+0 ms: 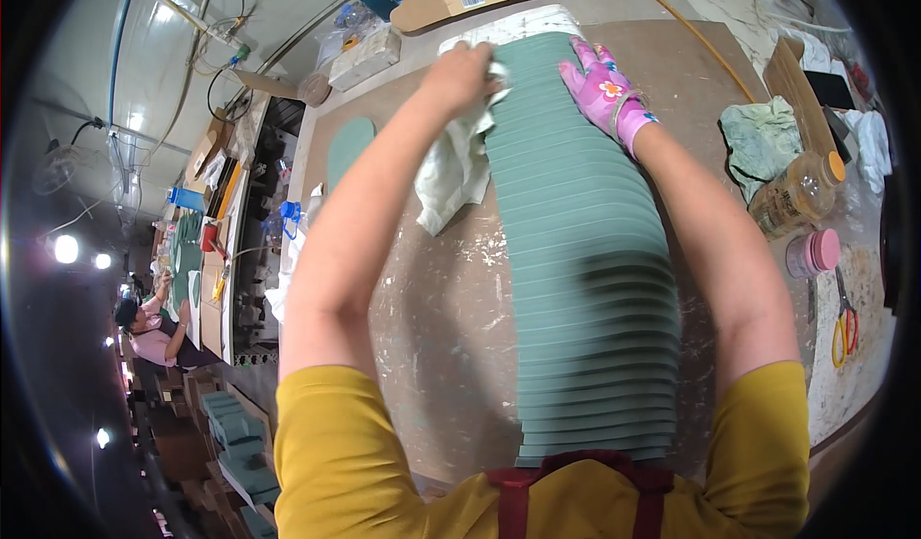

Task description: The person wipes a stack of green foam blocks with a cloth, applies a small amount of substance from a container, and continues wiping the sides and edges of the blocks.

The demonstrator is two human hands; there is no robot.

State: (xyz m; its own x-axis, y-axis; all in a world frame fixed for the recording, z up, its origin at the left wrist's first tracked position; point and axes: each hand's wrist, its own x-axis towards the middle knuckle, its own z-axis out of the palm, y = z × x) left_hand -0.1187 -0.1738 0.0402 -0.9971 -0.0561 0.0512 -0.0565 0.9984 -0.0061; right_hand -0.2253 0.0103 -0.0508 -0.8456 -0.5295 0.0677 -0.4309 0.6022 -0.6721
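A long row of overlapping green sheets (585,251) lies fanned out on the brown worktable (432,318), running from my body to the far end. My left hand (460,74) is bare and grips a pale cloth (451,170) at the far left edge of the row; the cloth hangs down beside the sheets. My right hand (604,88) wears a pink flowered glove and presses flat, fingers spread, on the far right part of the row.
A clear jar with an orange lid (796,194), a pink-lidded tub (814,251), yellow-handled scissors (844,323) and a crumpled green rag (763,141) sit at the right. A single green sheet (350,146) lies left. Another person (149,328) sits at a bench far left.
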